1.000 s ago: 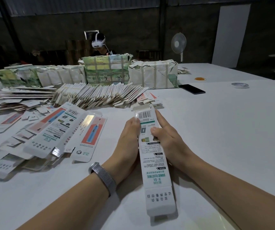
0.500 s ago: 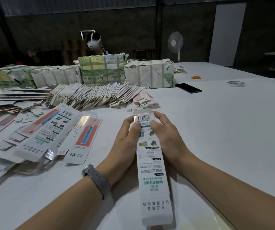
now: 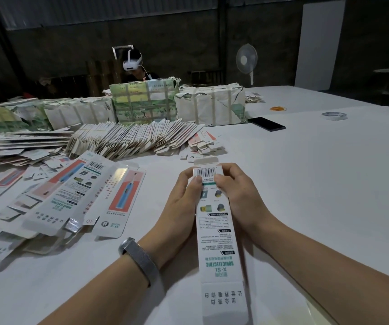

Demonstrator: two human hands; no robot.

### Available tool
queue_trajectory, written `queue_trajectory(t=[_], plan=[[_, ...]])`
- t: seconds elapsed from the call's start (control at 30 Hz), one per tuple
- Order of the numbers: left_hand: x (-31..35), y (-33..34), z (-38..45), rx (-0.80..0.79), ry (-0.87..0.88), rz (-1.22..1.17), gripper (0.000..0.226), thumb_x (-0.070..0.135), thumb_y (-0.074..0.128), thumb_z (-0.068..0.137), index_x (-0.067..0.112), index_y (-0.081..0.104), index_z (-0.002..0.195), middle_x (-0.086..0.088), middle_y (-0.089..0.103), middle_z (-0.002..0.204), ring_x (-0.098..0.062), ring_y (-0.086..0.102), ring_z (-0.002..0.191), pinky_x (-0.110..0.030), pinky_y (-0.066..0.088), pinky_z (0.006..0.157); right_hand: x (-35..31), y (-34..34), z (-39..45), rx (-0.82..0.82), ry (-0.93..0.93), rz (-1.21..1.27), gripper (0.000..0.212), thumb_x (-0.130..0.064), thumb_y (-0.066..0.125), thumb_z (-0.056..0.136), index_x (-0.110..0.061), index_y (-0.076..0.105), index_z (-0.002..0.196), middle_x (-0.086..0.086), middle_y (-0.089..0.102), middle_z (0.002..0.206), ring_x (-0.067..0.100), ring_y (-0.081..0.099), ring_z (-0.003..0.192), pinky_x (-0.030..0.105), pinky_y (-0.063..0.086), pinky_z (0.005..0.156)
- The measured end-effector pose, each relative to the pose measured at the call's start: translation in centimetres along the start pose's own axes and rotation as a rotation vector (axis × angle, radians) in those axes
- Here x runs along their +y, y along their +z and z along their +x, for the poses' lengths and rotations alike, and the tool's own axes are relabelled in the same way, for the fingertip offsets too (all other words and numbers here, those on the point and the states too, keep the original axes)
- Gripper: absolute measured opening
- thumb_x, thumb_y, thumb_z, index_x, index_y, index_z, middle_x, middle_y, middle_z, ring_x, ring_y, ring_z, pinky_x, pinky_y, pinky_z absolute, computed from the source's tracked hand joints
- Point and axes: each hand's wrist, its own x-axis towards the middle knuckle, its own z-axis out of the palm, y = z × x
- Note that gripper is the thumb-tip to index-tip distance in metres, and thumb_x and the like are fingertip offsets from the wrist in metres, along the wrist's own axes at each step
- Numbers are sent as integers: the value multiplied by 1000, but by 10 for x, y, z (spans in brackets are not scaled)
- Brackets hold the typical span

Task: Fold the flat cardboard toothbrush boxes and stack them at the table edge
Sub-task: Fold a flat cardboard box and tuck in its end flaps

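A long white toothbrush box point(image 3: 217, 242) with green print lies lengthwise on the white table point(image 3: 317, 184), its barcode end pointing away from me. My left hand point(image 3: 181, 205) grips its far end from the left, thumb on the barcode. My right hand point(image 3: 238, 195) grips the same end from the right, fingers curled over the top edge. A small flap stands just beyond the fingertips. Several folded boxes point(image 3: 71, 200) lie in a loose heap to the left. A fanned row of flat boxes point(image 3: 132, 139) lies behind them.
Wrapped bundles point(image 3: 146, 102) line the table's far side, with a person in a white headset point(image 3: 131, 63) behind them. A black phone point(image 3: 267, 124), a tape roll point(image 3: 334, 115) and an orange ring point(image 3: 278, 109) lie at the far right. A fan point(image 3: 247, 59) stands beyond.
Both hands have slid up to the box's far end and closed around it. The thumbs now press on the barcode panel. The box has shifted slightly toward me.
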Motion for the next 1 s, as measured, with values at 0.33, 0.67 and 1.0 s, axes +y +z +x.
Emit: queue_trajectory(t=[0.33,0.67,1.0], plan=[[0,-2,2,-18,-34,-10,24,29,39,109,20,51,128,2,77,88,-14,73,78,-24,55,62,-10,1,-4,32,16,67,15,-4,51,100,-11,58,111,20,64,105,20,68,77,31,58,67],[-8,-6,4,-31,-7,-33,18,31,39,109,30,46,125,4,78,86,-13,74,74,-24,56,61,-9,2,-4,71,-31,51,28,-3,54,98,-22,48,117,21,64,114,22,70,81,30,56,64],[-10,-7,6,-20,-20,-47,32,37,45,106,31,44,137,-2,78,94,-17,75,81,-26,57,65,-9,0,-5,48,-5,93,25,-5,55,98,-25,55,114,9,66,102,12,69,69,24,53,54]])
